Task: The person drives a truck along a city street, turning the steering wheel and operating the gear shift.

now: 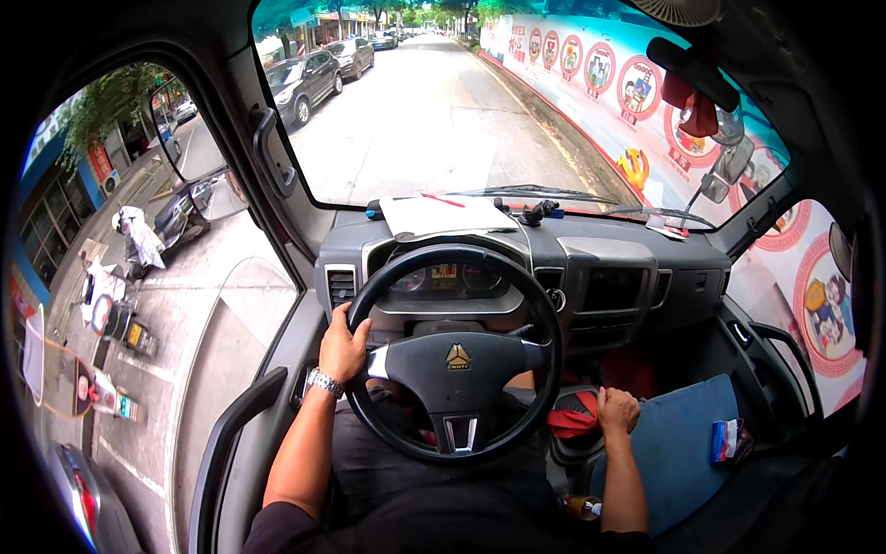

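My left hand [343, 343], with a metal watch [325, 382] on the wrist, grips the left rim of the black steering wheel [459, 247]. My right hand [616, 412] is closed on what looks like the gear lever, its knob hidden by my fingers, beside a red and black cloth item [574, 415]. To its right lie a blue seat cushion [688, 406] and a small blue-and-white packet [725, 440]. Behind the wheel is the instrument cluster [444, 276]; on the dashboard above it rest white papers [443, 215] with a red item on top.
Through the windscreen, a road [411, 102] runs ahead, dark cars [305, 83] parked left, a curb and illustrated wall [600, 69] right. Scooters [138, 235] stand outside the left window. A dark screen [612, 288] sits in the centre console. Door handles [242, 415] flank the cab.
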### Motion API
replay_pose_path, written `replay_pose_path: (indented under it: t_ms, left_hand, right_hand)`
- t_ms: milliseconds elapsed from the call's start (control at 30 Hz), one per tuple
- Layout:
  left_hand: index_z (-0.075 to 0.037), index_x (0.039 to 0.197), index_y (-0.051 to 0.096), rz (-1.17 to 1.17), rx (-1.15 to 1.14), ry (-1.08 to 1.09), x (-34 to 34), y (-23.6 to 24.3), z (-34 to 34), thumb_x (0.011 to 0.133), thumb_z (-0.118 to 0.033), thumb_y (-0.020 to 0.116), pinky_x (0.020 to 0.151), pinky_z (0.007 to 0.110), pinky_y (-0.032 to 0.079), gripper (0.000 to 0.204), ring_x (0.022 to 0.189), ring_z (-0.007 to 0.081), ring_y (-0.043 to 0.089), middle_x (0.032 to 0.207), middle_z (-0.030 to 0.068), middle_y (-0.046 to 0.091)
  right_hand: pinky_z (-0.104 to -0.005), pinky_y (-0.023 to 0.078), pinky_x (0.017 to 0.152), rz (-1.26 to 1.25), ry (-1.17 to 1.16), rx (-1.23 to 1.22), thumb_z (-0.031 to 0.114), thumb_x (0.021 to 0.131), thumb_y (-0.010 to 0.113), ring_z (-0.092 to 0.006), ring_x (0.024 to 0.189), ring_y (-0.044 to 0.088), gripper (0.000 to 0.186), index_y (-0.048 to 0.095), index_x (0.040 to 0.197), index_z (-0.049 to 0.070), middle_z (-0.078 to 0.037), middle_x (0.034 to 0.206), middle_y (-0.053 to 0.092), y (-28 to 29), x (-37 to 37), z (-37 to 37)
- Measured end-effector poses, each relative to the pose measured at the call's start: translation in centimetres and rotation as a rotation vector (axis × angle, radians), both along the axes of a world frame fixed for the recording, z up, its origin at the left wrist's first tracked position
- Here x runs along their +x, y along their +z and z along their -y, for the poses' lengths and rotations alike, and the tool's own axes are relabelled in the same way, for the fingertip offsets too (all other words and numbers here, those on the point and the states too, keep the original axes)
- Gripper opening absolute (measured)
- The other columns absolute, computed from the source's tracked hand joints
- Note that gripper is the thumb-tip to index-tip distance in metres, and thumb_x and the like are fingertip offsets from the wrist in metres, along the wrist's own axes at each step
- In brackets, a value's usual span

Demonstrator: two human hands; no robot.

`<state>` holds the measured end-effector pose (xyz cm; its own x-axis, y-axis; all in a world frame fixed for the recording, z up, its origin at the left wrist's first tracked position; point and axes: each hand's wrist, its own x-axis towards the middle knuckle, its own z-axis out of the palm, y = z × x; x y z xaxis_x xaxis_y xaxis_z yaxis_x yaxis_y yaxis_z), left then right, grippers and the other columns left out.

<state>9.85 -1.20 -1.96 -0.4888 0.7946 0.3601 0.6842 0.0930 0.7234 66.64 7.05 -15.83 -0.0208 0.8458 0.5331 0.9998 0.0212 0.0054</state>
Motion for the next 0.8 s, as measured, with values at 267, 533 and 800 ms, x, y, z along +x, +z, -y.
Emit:
replay_pose_path:
  t_ms: [267, 533, 800]
  left_hand:
    - [-0.004, 0.139, 0.054, -0.001, -0.006, -0.038, -0.3, 0.1, -0.6, 0.1, -0.033, 0.071, 0.089, 0.049, 0.056, 0.051, 0.102, 0.0458, 0.072, 0.109, 0.0283, 0.074]
    - [-0.002, 0.138, 0.055, -0.022, 0.025, -0.05, -0.5, 0.2, -0.8, 0.1, -0.03, 0.071, 0.087, 0.049, 0.057, 0.05, 0.099, 0.0437, 0.073, 0.105, 0.027, 0.074]
    - [-0.004, 0.137, 0.055, -0.041, -0.008, -0.069, -0.9, 0.6, -1.6, 0.1, -0.034, 0.071, 0.084, 0.048, 0.057, 0.051, 0.094, 0.043, 0.074, 0.098, 0.0255, 0.075]
  right_hand:
    - [-0.0502, 0.056, 0.076, 0.013, -0.007, -0.024, 0.038, 0.096, 0.068, -0.035, 0.082, 0.071, 0.036, 0.074, 0.076, 0.01, -0.012, 0.081, 0.074, 0.4, 0.1, 0.2]
    - [-0.0505, 0.056, 0.076, -0.014, 0.021, -0.034, 0.039, 0.096, 0.068, -0.0352, 0.082, 0.072, 0.035, 0.076, 0.077, 0.01, -0.012, 0.083, 0.075, 0.6, 0.5, 0.3]
    - [-0.0496, 0.056, 0.078, -0.016, 0.024, -0.01, 0.038, 0.096, 0.067, -0.034, 0.082, 0.072, 0.034, 0.075, 0.077, 0.011, -0.012, 0.082, 0.075, 0.2, 0.6, 0.1]
